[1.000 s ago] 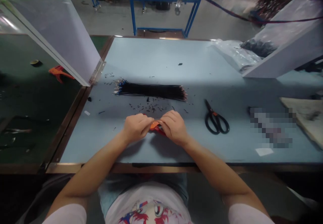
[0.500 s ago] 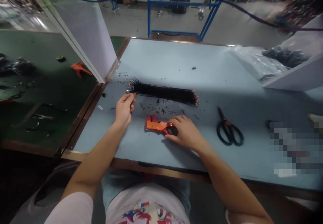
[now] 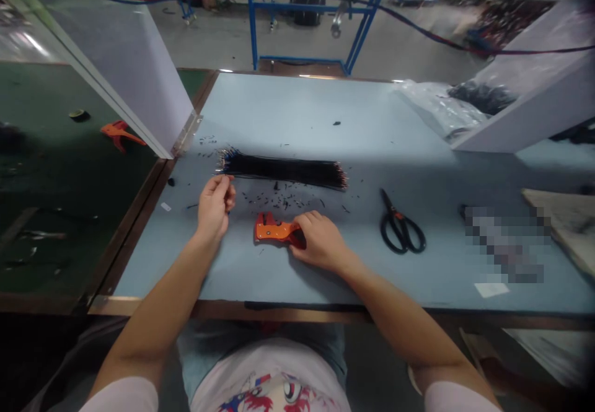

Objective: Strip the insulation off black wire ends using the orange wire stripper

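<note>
A bundle of thin black wires (image 3: 283, 170) lies across the blue-grey worktop, with bare copper-coloured ends at the right and blue and metallic ends at the left. At the near left edge of this bundle, my left hand (image 3: 216, 204) is closed, thumb and forefinger pinching a black wire. My right hand (image 3: 320, 238) wraps round the handles of an orange-red wire stripper (image 3: 274, 231). The tool rests on or just above the worktop, its jaws pointing left. Fingers partly hide its handles. Small black offcuts (image 3: 283, 200) are scattered between bundle and stripper.
Black-handled scissors (image 3: 402, 229) lie right of my right hand. Clear plastic bags (image 3: 441, 108) stand at the back right, beside a white upright panel. Another white panel (image 3: 153, 71) rises at the left. Beyond it, a second orange tool (image 3: 121, 134) lies on a green table.
The camera view has shifted, so the bench appears farther left. Both hands keep nearly the same place by the bundle, and the right still holds the wire stripper.
</note>
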A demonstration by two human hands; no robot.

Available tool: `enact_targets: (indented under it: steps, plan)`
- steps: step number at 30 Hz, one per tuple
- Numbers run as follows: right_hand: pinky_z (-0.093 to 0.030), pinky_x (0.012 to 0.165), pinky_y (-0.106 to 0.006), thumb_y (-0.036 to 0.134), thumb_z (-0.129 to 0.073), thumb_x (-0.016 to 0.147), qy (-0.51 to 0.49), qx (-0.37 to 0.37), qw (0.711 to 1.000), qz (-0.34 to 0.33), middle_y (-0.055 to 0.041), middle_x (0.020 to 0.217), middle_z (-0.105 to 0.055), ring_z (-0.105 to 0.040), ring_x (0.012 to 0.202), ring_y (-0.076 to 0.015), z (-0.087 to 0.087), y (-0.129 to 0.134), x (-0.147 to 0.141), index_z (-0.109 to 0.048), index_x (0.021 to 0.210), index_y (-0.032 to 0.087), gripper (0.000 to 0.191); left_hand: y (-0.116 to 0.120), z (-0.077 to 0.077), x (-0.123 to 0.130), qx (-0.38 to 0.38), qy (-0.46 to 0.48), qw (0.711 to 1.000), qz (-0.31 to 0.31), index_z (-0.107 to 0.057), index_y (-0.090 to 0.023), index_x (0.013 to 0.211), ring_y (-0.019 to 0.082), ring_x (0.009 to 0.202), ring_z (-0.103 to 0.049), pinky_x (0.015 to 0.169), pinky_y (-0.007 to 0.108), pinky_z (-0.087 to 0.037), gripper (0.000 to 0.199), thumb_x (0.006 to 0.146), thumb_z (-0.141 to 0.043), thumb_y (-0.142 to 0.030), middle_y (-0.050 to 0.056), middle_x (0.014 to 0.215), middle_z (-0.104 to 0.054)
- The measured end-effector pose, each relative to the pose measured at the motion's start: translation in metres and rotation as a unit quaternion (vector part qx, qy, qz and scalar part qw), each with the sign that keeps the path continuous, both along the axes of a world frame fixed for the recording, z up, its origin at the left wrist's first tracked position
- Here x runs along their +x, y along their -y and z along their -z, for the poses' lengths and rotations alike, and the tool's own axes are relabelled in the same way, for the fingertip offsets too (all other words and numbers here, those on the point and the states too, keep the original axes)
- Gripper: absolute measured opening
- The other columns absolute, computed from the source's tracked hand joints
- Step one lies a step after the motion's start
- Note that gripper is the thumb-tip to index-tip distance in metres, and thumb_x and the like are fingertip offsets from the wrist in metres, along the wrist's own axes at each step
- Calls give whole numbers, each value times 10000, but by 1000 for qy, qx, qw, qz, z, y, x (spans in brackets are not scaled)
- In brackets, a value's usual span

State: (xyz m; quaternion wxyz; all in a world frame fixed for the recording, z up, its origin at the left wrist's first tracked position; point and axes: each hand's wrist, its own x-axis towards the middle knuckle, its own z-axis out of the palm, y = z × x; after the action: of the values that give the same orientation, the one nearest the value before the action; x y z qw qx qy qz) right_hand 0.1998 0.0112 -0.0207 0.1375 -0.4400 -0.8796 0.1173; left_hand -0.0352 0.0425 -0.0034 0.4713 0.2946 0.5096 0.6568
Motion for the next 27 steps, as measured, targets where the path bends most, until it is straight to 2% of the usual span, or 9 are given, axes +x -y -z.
enact_targets:
  steps: [4, 6, 8, 11, 13, 15, 18, 24, 27]
  plan:
    - [-420, 718, -352, 259, -650, 633, -97, -5, 994, 55, -69, 871, -614, -535, 843, -245, -6, -4, 7, -540, 832, 191, 237, 0, -2, 0, 1, 0, 1000, -2, -549, -198, 766, 32, 403, -340, 370, 163, -202, 184, 688, -655, -328, -55, 552, -468]
    - [-439, 711, -350, 290, -655, 642, -202, -64, 971, 109, -52, 844, -609, -551, 784, -219, -8, -8, 13, -526, 825, 193, 244, 1, -2, 1, -3, 1, 1000, 3, -550, -201, 766, 33, 401, -339, 368, 164, -198, 180, 693, -647, -333, -56, 552, -466]
    - [-467, 680, -348, 351, -632, 687, -325, -189, 918, 128, -49, 833, -611, -571, 728, -199, -9, -12, 17, -509, 856, 192, 263, 2, -2, 2, -11, 0, 1000, 13, -556, -197, 767, 32, 398, -335, 365, 163, -193, 185, 693, -642, -343, -56, 551, -466]
    - [-507, 634, -359, 432, -493, 790, -465, -402, 785, 77, -93, 903, -628, -614, 747, -215, -10, -16, 19, -499, 980, 183, 312, 4, -1, 5, -26, -18, 999, 37, -583, -184, 771, 32, 400, -333, 361, 165, -168, 179, 664, -646, -312, -52, 556, -477]
    - [-526, 636, -384, 460, -393, 817, -505, -487, 711, 42, -130, 953, -632, -631, 799, -241, -9, -16, 18, -502, 1040, 170, 381, 5, 1, 7, -26, -36, 997, 65, -603, -176, 771, 35, 413, -344, 368, 168, -175, 171, 641, -644, -279, -45, 562, -496]
    - [-537, 651, -413, 468, -324, 819, -515, -529, 674, 24, -152, 963, -636, -636, 833, -260, -9, -15, 17, -516, 1047, 158, 430, 7, 3, 10, -16, -52, 994, 95, -622, -176, 783, 41, 437, -370, 391, 169, -222, 174, 643, -645, -276, -36, 577, -523]
    - [-532, 698, -461, 430, -310, 800, -527, -538, 658, -3, -164, 1010, -628, -633, 874, -268, -8, -12, 16, -499, 1093, 162, 440, 8, 6, 11, 7, -69, 991, 117, -646, -190, 818, 50, 488, -421, 446, 170, -300, 194, 667, -661, -310, -23, 620, -567]
    - [-494, 748, -502, 327, -390, 712, -512, -513, 688, -41, -176, 1154, -566, -590, 986, -280, -8, -8, 16, -321, 1299, 192, 606, 9, 9, 10, 2, -87, 989, 118, -671, -191, 831, 66, 530, -472, 480, 181, -343, 248, 661, -698, -370, 2, 666, -612]
    - [-490, 748, -500, 259, -422, 669, -516, -513, 684, -47, -176, 1129, -578, -589, 978, -285, -8, -6, 14, -362, 1283, 183, 621, 10, 8, 10, 7, -106, 986, 125, -674, -184, 832, 81, 563, -508, 521, 191, -372, 257, 670, -701, -382, 3, 643, -619]
